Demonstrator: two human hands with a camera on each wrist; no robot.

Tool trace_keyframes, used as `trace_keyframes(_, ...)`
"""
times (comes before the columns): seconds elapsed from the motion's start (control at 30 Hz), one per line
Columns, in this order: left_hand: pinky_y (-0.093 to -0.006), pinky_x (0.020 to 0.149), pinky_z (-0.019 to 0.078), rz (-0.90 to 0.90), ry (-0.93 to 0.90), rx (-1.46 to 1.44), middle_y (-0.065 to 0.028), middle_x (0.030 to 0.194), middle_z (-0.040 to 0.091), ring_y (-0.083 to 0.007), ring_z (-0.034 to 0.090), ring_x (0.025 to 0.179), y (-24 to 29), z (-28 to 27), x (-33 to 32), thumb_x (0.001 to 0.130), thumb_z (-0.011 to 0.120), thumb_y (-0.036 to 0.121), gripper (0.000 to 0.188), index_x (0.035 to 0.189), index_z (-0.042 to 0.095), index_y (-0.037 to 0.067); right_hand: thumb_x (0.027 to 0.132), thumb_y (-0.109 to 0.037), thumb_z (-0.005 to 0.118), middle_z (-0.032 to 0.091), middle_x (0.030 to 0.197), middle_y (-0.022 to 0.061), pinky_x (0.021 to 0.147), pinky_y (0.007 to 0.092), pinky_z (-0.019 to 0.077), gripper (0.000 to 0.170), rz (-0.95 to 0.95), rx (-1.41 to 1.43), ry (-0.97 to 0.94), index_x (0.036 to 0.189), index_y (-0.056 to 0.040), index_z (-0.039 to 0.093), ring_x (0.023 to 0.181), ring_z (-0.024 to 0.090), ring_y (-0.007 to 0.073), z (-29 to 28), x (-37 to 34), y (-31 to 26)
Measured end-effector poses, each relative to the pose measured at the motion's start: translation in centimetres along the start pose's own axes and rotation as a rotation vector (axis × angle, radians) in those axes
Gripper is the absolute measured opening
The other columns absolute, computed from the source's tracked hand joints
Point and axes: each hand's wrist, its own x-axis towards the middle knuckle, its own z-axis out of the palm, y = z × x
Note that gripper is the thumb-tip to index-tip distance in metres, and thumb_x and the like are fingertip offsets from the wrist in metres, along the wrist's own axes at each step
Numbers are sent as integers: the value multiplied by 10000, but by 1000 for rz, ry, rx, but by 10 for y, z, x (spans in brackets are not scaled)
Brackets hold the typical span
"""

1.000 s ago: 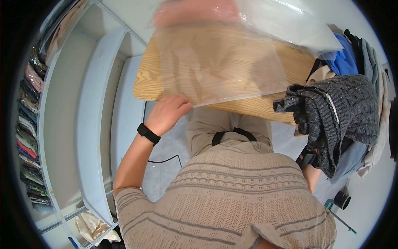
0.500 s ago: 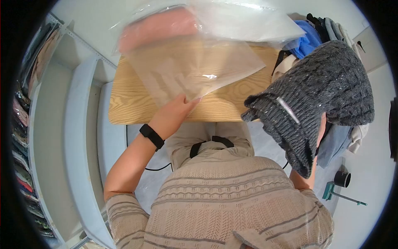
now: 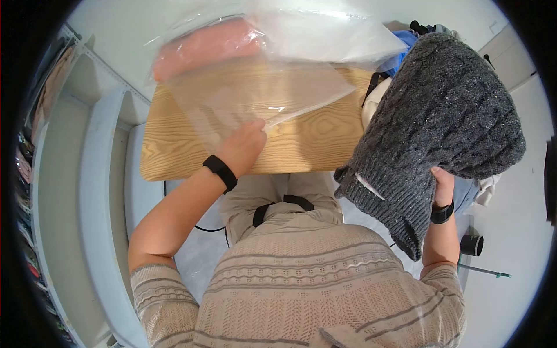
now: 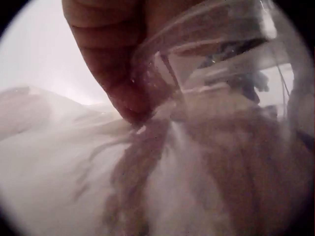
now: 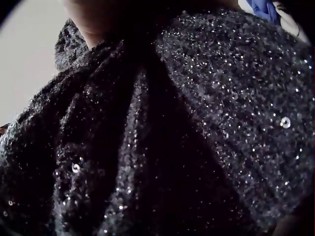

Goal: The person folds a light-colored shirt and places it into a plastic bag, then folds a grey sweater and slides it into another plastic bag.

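The left hand (image 3: 243,145) pinches the near edge of a clear plastic bag (image 3: 232,95) above the wooden table; in the left wrist view its fingers (image 4: 133,105) press on the wrinkled film (image 4: 177,162). A dark grey cable-knit garment (image 3: 447,110) with a white label hangs in the right hand (image 3: 443,185), whose thumb shows at its lower edge while the other fingers are hidden beneath. In the right wrist view the sparkly knit (image 5: 246,98) falls in folds below part of the hand (image 5: 89,19).
A pink bagged bundle (image 3: 209,47) and a stack of clear bags (image 3: 331,37) lie at the back of the wooden table (image 3: 165,148). White shelving (image 3: 104,162) stands at left. Blue and pale clothes (image 3: 374,101) lie behind the knit, and a black cup-shaped object (image 3: 471,245) is at right.
The right hand has raised the grey knit and brought it into fuller view. The left hand has drawn the bag's near edge inward, and its fingers have closed on it. The head view has shifted.
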Motion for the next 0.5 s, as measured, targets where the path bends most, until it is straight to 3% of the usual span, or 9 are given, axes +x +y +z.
trace_keyframes(0.13, -401, 768, 490, -75, -122, -83, -149, 941, 538, -319, 566, 889, 9, -7, 6, 804, 479, -22, 207, 1005, 519, 7, 747, -1, 603, 622, 1064, 167, 839, 389, 511, 414, 84, -1, -28, 1147, 64, 519, 948, 625, 268, 13, -3, -6)
trace_keyframes(0.2, -409, 740, 488, 13, -95, -100, -183, 951, 571, -338, 586, 885, 4, 1, 12, 841, 432, -10, 513, 1343, 375, 78, 752, -10, 606, 611, 1082, 163, 838, 389, 511, 448, 59, 1, -55, 1179, 62, 490, 945, 623, 273, 15, -1, -6)
trace_keyframes(0.23, -409, 740, 488, 14, -95, -100, -183, 951, 571, -338, 586, 885, 9, -11, 18, 841, 432, -10, 513, 1343, 375, 78, 752, -10, 606, 611, 1082, 163, 838, 389, 511, 448, 58, 1, -54, 1179, 62, 490, 945, 623, 273, 14, 0, -6)
trace_keyframes(0.3, -419, 719, 492, -164, -480, -133, -202, 952, 592, -353, 606, 851, 16, -31, 29, 860, 413, -20, 671, 1462, 194, 180, 746, 9, 607, 603, 1096, 152, 865, 392, 496, 480, 97, 12, -27, 1202, 56, 468, 955, 617, 281, 11, 1, -5)
trace_keyframes(0.5, -421, 705, 490, -59, -475, -61, -200, 867, 571, -360, 605, 776, 16, -29, 33, 884, 406, 13, 672, 1462, 191, 280, 720, 89, 594, 607, 1089, 147, 921, 400, 458, 487, 101, -9, 30, 1192, 59, 480, 992, 601, 283, 5, 2, -2)
